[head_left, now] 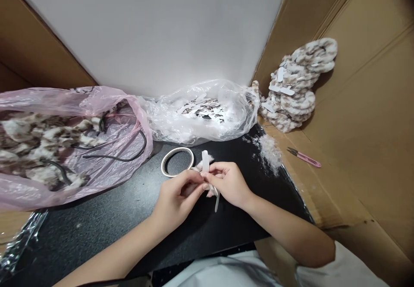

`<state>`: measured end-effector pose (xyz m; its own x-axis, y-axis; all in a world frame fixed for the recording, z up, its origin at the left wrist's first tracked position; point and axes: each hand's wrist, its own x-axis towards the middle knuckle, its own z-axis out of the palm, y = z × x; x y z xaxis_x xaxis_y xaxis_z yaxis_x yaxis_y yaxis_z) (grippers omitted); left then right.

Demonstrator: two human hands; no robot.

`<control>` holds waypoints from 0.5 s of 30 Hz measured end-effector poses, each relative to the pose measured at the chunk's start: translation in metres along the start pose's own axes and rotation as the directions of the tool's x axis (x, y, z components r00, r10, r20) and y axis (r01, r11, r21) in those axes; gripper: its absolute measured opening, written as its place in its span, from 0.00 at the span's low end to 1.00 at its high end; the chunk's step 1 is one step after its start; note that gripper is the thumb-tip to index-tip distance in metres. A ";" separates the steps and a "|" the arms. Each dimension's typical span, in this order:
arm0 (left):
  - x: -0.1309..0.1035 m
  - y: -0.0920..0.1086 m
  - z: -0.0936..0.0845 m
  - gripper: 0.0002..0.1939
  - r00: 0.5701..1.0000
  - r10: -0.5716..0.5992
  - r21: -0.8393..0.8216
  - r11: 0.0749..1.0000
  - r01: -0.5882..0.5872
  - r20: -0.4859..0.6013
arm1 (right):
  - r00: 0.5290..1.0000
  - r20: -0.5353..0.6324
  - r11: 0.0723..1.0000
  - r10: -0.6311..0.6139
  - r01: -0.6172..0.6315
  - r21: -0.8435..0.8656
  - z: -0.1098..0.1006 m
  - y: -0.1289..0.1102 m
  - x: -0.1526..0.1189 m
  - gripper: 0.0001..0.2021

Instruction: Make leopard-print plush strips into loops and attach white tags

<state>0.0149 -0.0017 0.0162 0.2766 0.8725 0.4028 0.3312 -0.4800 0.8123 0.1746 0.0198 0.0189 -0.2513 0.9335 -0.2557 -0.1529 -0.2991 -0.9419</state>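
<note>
Both hands meet over the black table, just in front of a roll of white tape (177, 162). My left hand (178, 198) is closed, its thumb and fingertips pinched on a small fluffy piece (211, 190). My right hand (230, 183) pinches the same piece from the other side, at the base of a white strip (205, 161) that stands up between the hands. A thin pale strip end (217, 203) hangs below the fingertips. The fingers hide most of the fluffy piece.
A pink bag (106, 183) of fluffy pieces and dark cords lies left. Behind the tape sits a clear bag (181, 134) with white scraps. Fluffy bundles (300, 84), lint (270, 151) and pink-handled snips (307, 159) are at right. Cardboard walls (365, 105) flank the table (106, 231).
</note>
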 end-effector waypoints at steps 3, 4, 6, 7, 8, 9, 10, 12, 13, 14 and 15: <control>0.001 -0.003 0.001 0.05 0.998 0.056 0.048 0.997 -0.055 -0.010 | 1.000 0.013 1.000 -0.009 0.009 0.030 -0.001 0.003 0.004 0.18; 0.001 -0.004 0.001 0.05 0.994 0.107 0.069 0.992 -0.106 -0.011 | 1.000 0.017 0.999 0.001 -0.002 0.039 -0.001 0.004 0.005 0.17; 0.001 -0.007 0.001 0.07 0.977 0.215 0.108 0.971 -0.212 -0.015 | 0.999 0.015 0.998 0.041 -0.042 0.055 -0.001 0.005 0.007 0.18; 0.001 -0.008 0.001 0.07 0.966 0.258 0.127 0.959 -0.254 -0.013 | 0.998 0.010 0.996 0.065 -0.065 0.065 -0.001 0.004 0.008 0.18; 0.001 -0.010 0.000 0.08 0.957 0.291 0.145 0.947 -0.286 -0.008 | 0.996 0.004 0.993 0.087 -0.087 0.075 -0.001 0.004 0.008 0.19; 0.002 -0.011 0.000 0.07 0.949 0.315 0.160 0.937 -0.312 0.002 | 0.994 -0.003 0.991 0.105 -0.105 0.089 -0.001 0.004 0.008 0.19; 0.002 -0.011 -0.001 0.07 0.941 0.338 0.166 0.927 -0.336 0.017 | 0.993 -0.007 0.988 0.117 -0.116 0.105 -0.001 0.003 0.008 0.20; 0.004 -0.012 -0.003 0.07 0.924 0.376 0.170 0.909 -0.382 0.064 | 0.992 -0.011 0.984 0.123 -0.120 0.135 -0.001 0.002 0.008 0.21; 0.005 -0.012 -0.004 0.08 0.917 0.389 0.173 0.901 -0.399 0.087 | 0.992 -0.011 0.982 0.122 -0.119 0.145 -0.001 0.001 0.008 0.21; 0.007 -0.013 -0.005 0.09 0.912 0.394 0.177 0.896 -0.409 0.111 | 0.992 -0.012 0.981 0.122 -0.119 0.151 -0.002 0.000 0.009 0.22; 0.008 -0.014 -0.006 0.10 0.910 0.393 0.182 0.893 -0.412 0.133 | 0.992 -0.014 0.981 0.125 -0.122 0.154 -0.002 0.000 0.009 0.22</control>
<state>0.0074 0.0122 0.0103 0.5015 0.5934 0.6296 0.3463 -0.8045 0.4825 0.1743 0.0288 0.0162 -0.2549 0.8914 -0.3748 -0.2662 -0.4373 -0.8590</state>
